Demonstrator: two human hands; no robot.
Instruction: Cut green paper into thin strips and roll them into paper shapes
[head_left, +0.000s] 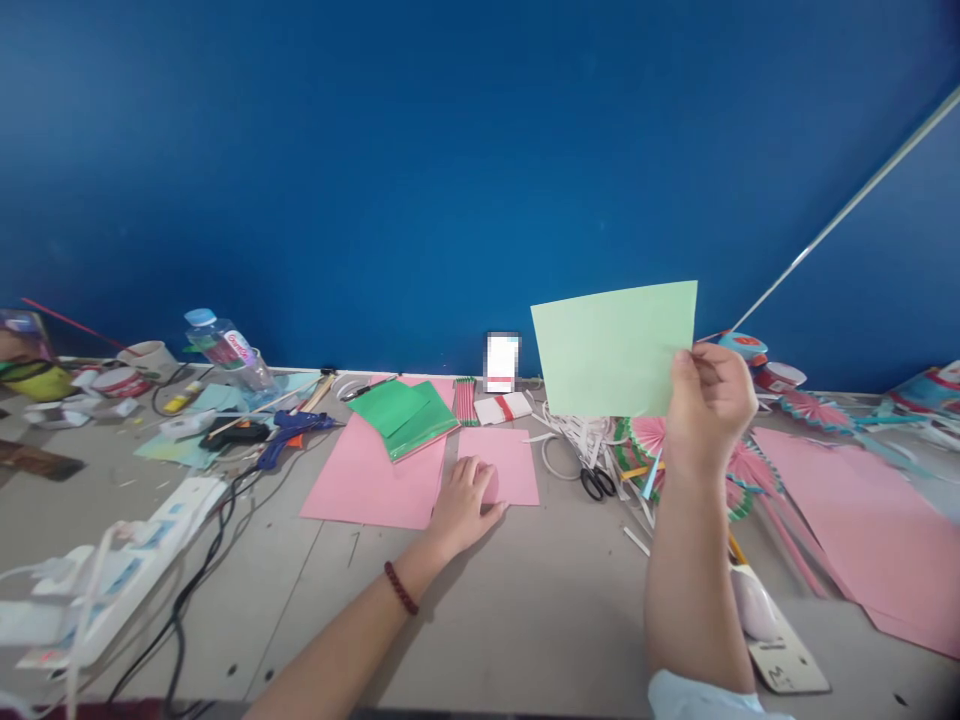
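Observation:
My right hand (709,395) pinches the right edge of a pale green sheet of paper (611,350), held up above the table. My left hand (466,500) lies palm down with its fingers spread, resting on a small pink sheet of paper (517,470). To its left is a larger pink sheet (367,485) with green paper (420,415) on top. A pleated pink and green strip (466,402) lies behind the left hand, beside a white packet with a red band (502,407). Black-handled scissors (598,484) lie between the hands.
A blue glue gun (289,435), a plastic bottle (232,350) and a white power strip (142,570) with black cables are on the left. White paper strips (581,435) lie behind the scissors. Folded pink-green fans (750,465) and large pink sheets (877,530) lie right. A blue wall stands behind.

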